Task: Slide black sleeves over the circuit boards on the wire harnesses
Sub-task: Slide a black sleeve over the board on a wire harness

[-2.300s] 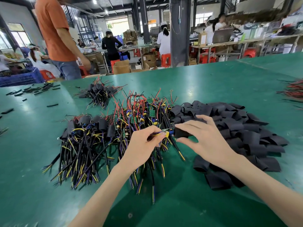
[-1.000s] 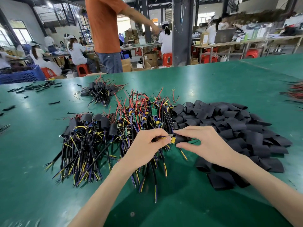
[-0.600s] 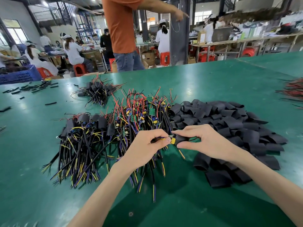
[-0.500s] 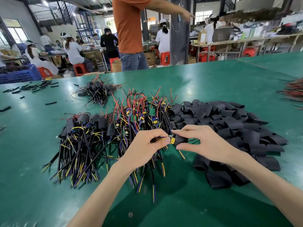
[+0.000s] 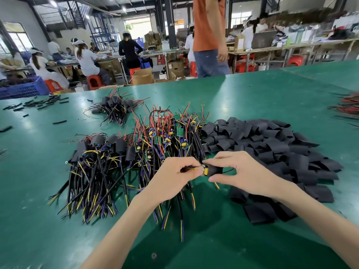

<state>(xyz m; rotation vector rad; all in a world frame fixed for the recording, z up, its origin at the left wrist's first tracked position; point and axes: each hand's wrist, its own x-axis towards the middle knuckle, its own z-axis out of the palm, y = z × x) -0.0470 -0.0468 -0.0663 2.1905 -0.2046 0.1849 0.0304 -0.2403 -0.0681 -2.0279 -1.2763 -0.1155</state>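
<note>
Green worktable [image 5: 252, 98], busy factory floor behind. Sleeving is under way at centre. Left hand [image 5: 174, 181] pinches the harness wires beside the circuit board [image 5: 205, 169]. Right hand [image 5: 246, 175] pinches a black sleeve [image 5: 214, 170], its mouth at the board. Next, probably: push the sleeve fully over. Spare sleeves [image 5: 272, 144] lie at 3 o'clock, bare harnesses [image 5: 167, 136] at 12.

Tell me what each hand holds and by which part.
The left hand pinches a wire harness by its wires beside the circuit board; the right hand pinches a black sleeve around its middle.
</note>
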